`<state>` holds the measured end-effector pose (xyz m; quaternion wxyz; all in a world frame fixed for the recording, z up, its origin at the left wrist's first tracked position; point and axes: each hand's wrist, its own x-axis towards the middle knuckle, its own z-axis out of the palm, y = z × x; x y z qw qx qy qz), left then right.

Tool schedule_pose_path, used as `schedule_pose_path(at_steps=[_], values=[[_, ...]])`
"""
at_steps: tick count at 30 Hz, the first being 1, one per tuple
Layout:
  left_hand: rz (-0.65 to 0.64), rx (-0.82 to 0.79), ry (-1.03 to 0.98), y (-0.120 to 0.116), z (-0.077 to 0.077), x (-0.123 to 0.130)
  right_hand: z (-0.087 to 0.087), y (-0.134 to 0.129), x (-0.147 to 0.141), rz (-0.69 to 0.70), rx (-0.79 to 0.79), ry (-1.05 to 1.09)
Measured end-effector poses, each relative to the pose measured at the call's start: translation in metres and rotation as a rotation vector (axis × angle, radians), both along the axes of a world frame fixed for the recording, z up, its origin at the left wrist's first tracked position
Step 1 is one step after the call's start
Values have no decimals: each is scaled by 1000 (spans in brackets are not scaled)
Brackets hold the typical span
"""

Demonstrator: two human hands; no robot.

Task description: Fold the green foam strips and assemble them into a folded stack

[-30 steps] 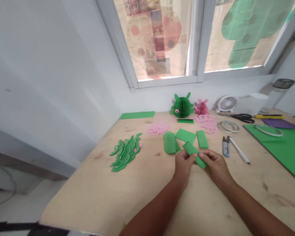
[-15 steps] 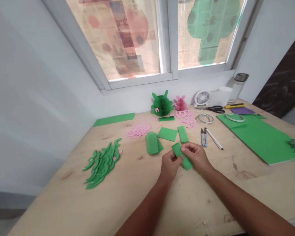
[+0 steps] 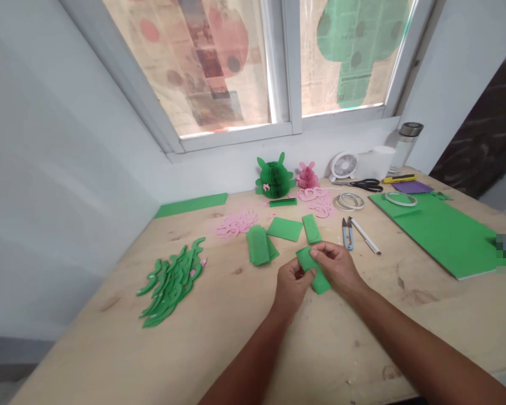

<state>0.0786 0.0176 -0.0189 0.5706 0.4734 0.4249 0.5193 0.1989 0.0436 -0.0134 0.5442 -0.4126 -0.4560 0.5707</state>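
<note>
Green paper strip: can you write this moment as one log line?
left hand: pinches narrow green paper strip | right hand: pinches it too | beyond: green paper rectangle

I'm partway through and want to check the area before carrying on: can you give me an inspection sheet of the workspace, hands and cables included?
Surface: wooden tabletop, knots and small marks showing.
Job's things: green paper piece in both hands; green stack, green rectangle and narrow green piece beyond it.
Clutter: blue snips, white pen, black scissors to the right; green cutouts piled left.
Left hand: grips the piece, thumb on top.
Right hand: pinches its far part.
Cables: thin white strand left of the scissors; cannot tell if it is a cable.
Surroundings: white wall; window backed with printed paper.
</note>
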Motion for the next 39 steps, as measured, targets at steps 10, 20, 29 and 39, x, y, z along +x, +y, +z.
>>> schedule_pose_path(at_steps=[10, 20, 29, 39], values=[[241, 38, -94, 2, 5, -1, 1, -2, -2, -5, 9, 8], [280, 44, -129, 1, 6, -2, -2, -2, -2, 32, 35, 34], [282, 59, -111, 3, 4, -3, -8, -1, -2, 42, 26, 60], [283, 65, -103, 2, 6, -2, -8, -1, -1, 48, -7, 100]])
